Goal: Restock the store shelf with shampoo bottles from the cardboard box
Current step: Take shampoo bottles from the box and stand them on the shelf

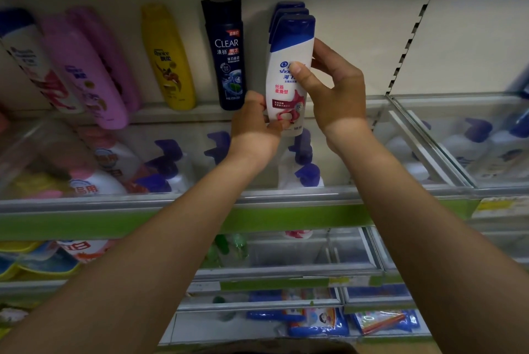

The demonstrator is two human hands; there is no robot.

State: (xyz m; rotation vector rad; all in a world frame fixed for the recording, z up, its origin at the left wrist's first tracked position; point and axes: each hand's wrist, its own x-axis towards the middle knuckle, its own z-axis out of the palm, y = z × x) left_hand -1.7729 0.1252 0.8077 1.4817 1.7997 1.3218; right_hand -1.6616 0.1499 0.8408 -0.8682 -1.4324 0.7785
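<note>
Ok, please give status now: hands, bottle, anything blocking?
Left hand pinches white shampoo bottle at base; right hand grips its middle. Bottle upright, fronting identical row. CLEAR bottle beside, apart.

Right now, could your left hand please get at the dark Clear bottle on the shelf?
Probably yes, once freed: the left hand grips the base of the white bottle, close beside the Clear bottle, and nothing stands in front of it.
</note>
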